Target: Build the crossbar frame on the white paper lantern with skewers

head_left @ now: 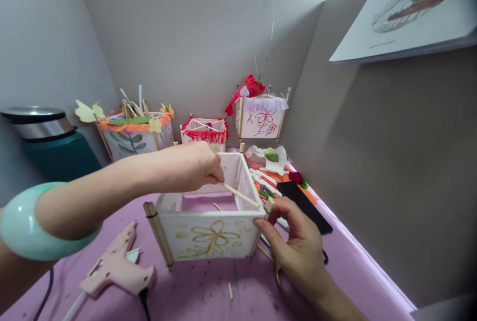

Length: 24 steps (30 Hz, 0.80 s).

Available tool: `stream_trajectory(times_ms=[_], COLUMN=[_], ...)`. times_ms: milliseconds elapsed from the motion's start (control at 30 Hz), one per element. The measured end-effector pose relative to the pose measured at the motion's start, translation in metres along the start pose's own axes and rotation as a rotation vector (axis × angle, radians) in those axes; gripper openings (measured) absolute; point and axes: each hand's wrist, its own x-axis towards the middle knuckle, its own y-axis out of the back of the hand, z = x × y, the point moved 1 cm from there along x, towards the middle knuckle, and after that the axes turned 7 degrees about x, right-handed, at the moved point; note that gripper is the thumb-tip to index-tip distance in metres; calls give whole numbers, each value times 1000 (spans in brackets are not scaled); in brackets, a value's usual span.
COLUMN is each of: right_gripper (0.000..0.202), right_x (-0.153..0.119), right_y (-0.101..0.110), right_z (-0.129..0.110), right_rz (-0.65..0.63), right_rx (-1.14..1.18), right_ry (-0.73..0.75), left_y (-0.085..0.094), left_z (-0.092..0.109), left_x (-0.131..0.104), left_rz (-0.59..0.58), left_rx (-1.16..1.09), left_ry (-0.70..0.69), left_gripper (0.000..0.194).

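A white four-sided paper lantern frame with wooden corner posts stands on the purple table, a yellow flower drawn on its front panel. Reaching over it from the left, my left hand pinches a thin wooden stick. The stick slants down across the open top, its far end at the near right inner corner. My right hand grips that same corner, thumb on the front panel and fingers around the post. A pale green bangle circles my left forearm. Inside the frame, purple tabletop and a short stick piece show.
A pink glue gun lies at the left front. Behind stand three decorated lanterns, including one with purple fringe, and a teal bottle. A black phone and several markers lie right. Grey partitions enclose the table.
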Motion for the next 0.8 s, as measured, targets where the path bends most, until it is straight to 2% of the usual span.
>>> stream_trajectory(times_ms=[367, 600, 800], right_gripper=[10, 10, 9], right_x=[1, 1, 3], right_y=[0, 0, -1], right_z=[-1, -2, -1], right_rz=[-11, -18, -20], right_rx=[0, -17, -37], right_ry=[-8, -27, -23], left_y=[3, -1, -2], left_z=[9, 6, 6], left_x=[1, 0, 2], left_rz=[-70, 45, -3], left_rx=[33, -63, -3], left_ry=[61, 4, 25], left_gripper=[23, 25, 25])
